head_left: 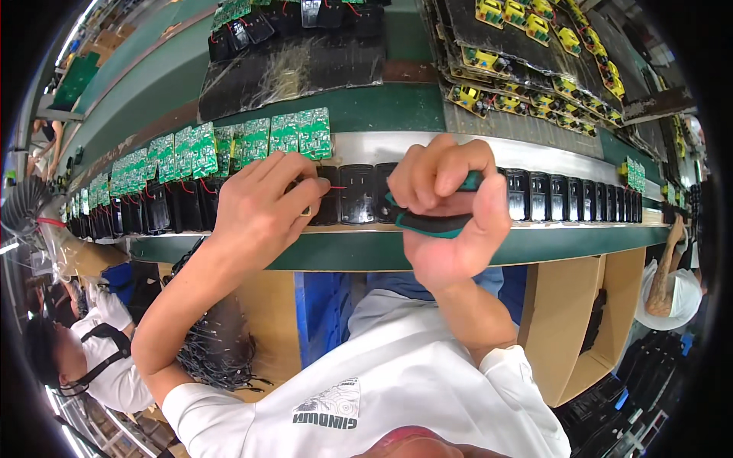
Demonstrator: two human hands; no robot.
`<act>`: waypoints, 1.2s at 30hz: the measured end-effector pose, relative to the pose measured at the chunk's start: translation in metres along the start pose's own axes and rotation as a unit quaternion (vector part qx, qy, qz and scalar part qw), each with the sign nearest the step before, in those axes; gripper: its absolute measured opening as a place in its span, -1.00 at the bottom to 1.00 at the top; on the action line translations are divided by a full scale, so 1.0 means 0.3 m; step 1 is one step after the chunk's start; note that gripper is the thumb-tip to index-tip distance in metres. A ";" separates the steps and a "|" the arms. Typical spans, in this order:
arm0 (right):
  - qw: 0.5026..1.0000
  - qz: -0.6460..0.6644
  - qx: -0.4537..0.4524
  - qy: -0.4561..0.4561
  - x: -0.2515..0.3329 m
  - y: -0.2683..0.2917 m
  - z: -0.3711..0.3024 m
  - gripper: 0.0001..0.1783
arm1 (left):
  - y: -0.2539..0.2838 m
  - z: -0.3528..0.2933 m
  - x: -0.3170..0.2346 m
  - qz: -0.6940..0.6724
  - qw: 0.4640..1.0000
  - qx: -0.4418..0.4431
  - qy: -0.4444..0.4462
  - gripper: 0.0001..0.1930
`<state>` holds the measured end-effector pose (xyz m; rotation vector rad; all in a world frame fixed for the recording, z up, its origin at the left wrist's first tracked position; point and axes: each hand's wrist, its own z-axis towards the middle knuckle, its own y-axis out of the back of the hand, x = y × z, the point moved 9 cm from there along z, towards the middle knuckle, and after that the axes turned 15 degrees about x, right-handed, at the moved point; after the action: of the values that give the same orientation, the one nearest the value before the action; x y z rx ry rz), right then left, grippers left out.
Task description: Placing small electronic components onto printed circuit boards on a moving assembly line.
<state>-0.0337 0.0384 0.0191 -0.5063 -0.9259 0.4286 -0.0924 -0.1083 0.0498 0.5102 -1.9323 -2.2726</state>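
Observation:
My left hand (267,202) is closed in a pinch over the row of black plastic shells (356,195). A short red wire (337,187) shows at its fingertips, and the rest of what it pinches is hidden. Just to the right, my right hand (450,206) is wrapped round pliers with black and teal handles (435,224); their jaws are hidden. Green circuit boards (299,134) stand along the back of the shells on the left, joined by red wires to several of them. The shells under and right of my right hand have no boards on them.
A green bench edge (282,251) runs in front of me. Behind the row lies a black sheet (290,69); stacked trays of yellow components (527,99) stand back right. Cardboard box (565,328) and black cables (217,343) sit below. Other people work at both sides.

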 end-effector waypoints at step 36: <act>0.984 -0.161 0.016 0.077 -0.040 -0.059 -0.015 -0.69 | -0.112 0.035 -0.031 0.163 0.977 0.014 -0.136 -0.86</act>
<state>-0.0341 0.0165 0.0195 -0.3469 -0.8319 0.1092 -0.0826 -0.0897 0.0201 -0.1205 -1.9881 -2.1932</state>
